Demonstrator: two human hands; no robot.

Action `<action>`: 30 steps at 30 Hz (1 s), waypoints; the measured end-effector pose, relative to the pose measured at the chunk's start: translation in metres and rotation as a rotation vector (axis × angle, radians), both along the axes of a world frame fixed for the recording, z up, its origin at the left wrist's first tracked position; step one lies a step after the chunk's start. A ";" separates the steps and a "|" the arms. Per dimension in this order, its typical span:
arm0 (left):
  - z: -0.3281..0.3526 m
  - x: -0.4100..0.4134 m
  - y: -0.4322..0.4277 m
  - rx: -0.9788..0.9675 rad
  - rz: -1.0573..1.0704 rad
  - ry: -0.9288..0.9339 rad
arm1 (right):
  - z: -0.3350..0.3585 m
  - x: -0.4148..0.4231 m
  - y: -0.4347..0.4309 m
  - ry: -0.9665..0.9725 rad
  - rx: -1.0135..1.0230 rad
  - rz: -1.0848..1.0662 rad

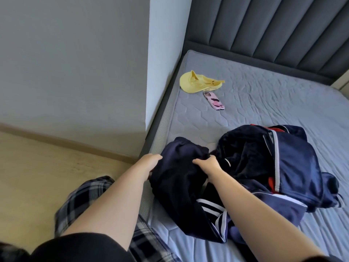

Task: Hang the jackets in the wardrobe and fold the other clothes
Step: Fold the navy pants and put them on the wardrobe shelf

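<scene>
Both hands grip a dark navy garment (175,173) low in the frame's centre, on the bed (264,103): left hand (151,161) at its edge, right hand (207,163) pinching a fold.

Both bare arms stretched forward and down. Left hand (151,160) is at the edge of the dark garment (177,178), fingers curled into it. Right hand (206,163) grips a bunch of the same cloth, knuckles up, wrist slightly bent.
</scene>
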State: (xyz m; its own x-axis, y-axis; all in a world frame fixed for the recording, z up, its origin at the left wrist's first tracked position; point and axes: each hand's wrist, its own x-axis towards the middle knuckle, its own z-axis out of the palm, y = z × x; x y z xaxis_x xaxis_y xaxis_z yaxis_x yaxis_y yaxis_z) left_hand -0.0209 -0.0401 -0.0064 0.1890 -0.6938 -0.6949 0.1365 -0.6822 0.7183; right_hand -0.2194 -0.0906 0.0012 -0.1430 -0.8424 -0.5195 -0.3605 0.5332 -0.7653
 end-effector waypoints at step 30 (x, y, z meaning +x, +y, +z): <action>0.014 0.016 -0.016 -0.084 0.156 0.145 | 0.004 0.057 -0.013 -0.332 0.221 -0.200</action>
